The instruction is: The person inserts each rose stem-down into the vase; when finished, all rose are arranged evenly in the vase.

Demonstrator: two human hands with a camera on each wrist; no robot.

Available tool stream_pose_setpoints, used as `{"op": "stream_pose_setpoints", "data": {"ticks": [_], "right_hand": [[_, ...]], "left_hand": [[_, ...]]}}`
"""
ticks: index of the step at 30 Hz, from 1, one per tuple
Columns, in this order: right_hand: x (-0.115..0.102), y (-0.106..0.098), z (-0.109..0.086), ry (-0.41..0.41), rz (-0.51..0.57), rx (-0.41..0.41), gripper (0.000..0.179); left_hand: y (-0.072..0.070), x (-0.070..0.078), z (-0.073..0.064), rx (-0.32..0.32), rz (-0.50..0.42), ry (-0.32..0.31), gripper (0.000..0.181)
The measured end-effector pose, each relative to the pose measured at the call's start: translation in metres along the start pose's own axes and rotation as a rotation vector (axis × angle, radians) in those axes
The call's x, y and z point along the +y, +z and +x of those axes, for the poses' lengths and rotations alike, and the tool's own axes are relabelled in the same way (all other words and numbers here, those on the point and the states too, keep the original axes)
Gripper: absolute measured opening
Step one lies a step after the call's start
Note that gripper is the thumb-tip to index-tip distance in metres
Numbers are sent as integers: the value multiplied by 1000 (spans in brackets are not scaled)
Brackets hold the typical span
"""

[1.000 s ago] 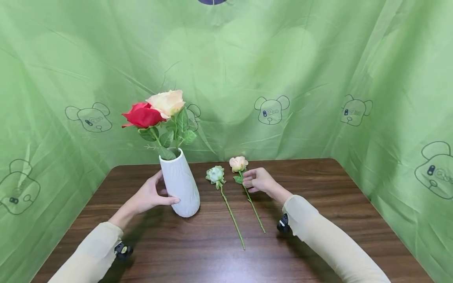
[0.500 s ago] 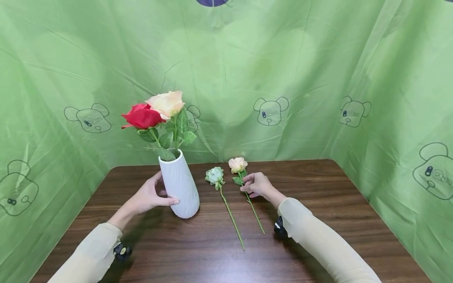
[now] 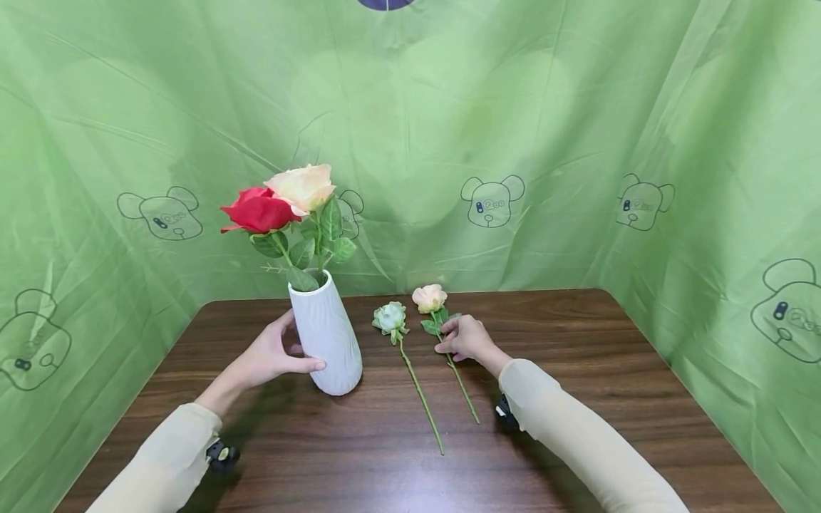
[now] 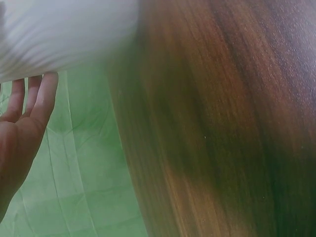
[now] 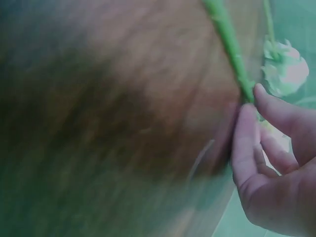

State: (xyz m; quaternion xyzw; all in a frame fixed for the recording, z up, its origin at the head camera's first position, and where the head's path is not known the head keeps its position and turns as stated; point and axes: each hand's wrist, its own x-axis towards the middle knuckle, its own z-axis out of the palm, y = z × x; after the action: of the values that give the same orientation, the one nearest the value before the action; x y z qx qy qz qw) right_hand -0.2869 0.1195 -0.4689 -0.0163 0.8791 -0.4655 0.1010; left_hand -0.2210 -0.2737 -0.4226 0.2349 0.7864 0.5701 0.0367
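A white ribbed vase (image 3: 327,342) stands left of centre on the dark wooden table (image 3: 385,470). It holds a red rose (image 3: 256,211) and a large peach rose (image 3: 303,185). My left hand (image 3: 269,356) grips the vase's side, thumb in front; the left wrist view shows my fingers (image 4: 29,113) against the vase (image 4: 64,34). A pale green flower (image 3: 390,317) and a small peach flower (image 3: 429,298) lie flat to the vase's right. My right hand (image 3: 465,338) pinches the peach flower's stem (image 5: 227,44) just below its leaves, between thumb and fingertips (image 5: 247,128).
Green cloth printed with bears (image 3: 492,201) hangs behind and on both sides of the table. The table's rounded far right corner (image 3: 603,293) meets the cloth. A pale bloom (image 5: 286,69) shows blurred beyond my right hand.
My right hand has slid a little left and closed on the peach flower's stem; the bloom has shifted slightly left. My left hand and the vase have stayed put.
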Motion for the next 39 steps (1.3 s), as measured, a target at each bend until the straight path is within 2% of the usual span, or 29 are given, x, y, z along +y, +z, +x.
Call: {"op": "stream_pose_setpoints", "data": {"ticks": [6,16,27,35,39], "right_hand": [[0,5,0,83,24,16,34],[-2,6,-3,98,55,13,32],[-2,7,-8,69,106,6,30],[-4,4,-5,137,126,-14,28],[-5,1,-6,156,145,-24,29]], "left_hand": [[1,0,0,12,-12,-13,83],[-1,0,0,-1,-6,-4,82],[-1,0,-1,10,24,-15,82],[0,1,-1,-4,-14,-28,84],[1,1,-1,3,-1,-29,84]]}}
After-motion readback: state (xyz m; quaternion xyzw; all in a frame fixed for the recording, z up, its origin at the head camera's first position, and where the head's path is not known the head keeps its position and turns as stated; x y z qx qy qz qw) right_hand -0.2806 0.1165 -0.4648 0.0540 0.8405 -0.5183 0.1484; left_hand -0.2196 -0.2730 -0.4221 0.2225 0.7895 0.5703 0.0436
